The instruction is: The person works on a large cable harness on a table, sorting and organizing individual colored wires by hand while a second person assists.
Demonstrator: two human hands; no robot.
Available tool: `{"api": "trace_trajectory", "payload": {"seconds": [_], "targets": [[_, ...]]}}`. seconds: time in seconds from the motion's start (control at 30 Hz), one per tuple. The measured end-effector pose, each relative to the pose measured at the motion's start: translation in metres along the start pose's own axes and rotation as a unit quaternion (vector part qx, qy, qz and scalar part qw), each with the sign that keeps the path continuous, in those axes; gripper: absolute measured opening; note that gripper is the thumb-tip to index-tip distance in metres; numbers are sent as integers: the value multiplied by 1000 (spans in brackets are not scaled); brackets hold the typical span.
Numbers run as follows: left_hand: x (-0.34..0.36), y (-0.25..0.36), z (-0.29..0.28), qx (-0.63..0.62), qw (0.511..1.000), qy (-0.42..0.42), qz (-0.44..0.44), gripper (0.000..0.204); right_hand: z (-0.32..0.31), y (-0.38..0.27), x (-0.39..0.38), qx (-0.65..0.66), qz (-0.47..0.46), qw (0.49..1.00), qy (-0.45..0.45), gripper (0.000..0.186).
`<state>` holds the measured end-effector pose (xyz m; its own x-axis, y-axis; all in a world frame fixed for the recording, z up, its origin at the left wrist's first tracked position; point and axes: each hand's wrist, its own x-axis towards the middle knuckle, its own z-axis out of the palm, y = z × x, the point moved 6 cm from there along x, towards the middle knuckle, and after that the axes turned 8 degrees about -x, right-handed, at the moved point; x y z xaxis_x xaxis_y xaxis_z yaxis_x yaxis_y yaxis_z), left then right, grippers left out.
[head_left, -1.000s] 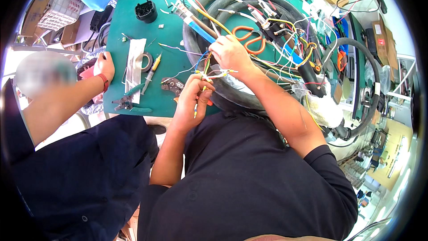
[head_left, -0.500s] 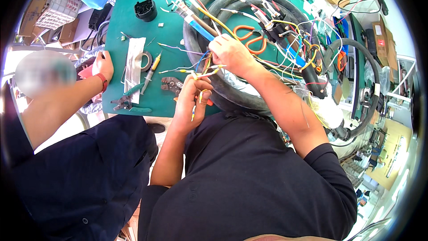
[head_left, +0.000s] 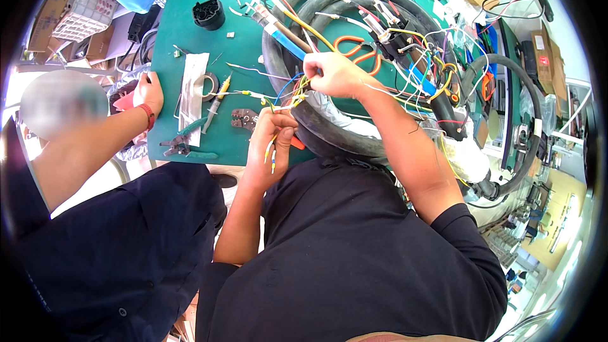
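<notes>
Wires (head_left: 297, 95) span your hands above the counter (head_left: 174, 28), by the coil (head_left: 339, 140); your left hand (head_left: 271, 139) pinches them near their tips, your right hand (head_left: 332, 75) grips the bunch, likely to steady them.

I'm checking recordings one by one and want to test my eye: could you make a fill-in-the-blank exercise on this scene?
The person's left hand grips several thin ____.
In picture height, the person's right hand sits ____ than the left.
The hollow round part is coloured ____.
The co-worker's wristband is coloured ____.

Missing words: wires; higher; black; red.
</notes>
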<state>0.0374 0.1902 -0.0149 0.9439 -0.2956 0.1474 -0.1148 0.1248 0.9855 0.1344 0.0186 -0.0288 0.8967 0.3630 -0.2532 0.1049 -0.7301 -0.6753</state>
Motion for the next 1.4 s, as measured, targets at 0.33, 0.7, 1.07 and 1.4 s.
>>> {"api": "trace_trajectory", "payload": {"seconds": [0.33, 0.7, 1.07, 1.4], "targets": [[-8, -9, -11, 27, 999, 11, -26, 12, -7, 43, 1, 526, 116, 842, 35, 17], [-8, -12, -10, 19, 997, 74, -17, 7, -6, 47, -11, 469, 79, 874, 96, 29], [-13, -17, -8, 10, 998, 65, -26, 12, -21, 45, -11, 494, 138, 798, 316, 17], [-13, -17, -1, -4, 996, 84, 30, 13, 0, -45, 3, -48, -134, 973, 182, 21]]}}
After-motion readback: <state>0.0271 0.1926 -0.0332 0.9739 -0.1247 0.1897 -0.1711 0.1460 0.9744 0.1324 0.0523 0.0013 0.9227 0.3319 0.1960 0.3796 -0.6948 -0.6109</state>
